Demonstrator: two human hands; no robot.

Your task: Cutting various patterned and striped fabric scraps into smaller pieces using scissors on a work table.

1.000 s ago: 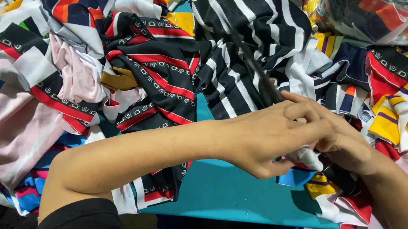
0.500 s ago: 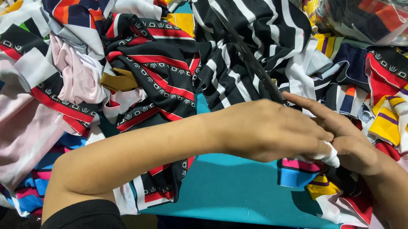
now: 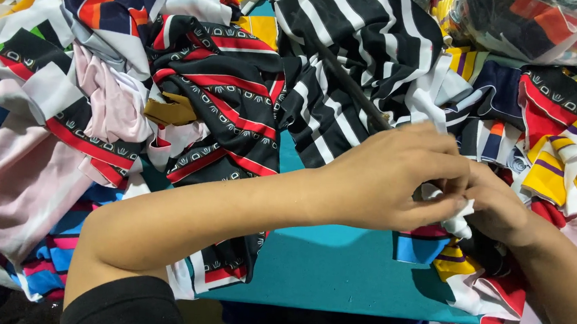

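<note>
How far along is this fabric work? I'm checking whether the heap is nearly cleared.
Little looks finished: no sorted stack shows, only a bare strip of teal table. In hand: the left hand and right hand meet on a small white fabric piece. Left: the mixed heap of fabric scraps covers most of the table, and a clear bag of fabric sits at the far right.

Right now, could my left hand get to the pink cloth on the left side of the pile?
Probably yes. The left hand is busy pinching a white scrap with the right hand, but the pink cloth lies uncovered on top, nothing blocking the way.
</note>
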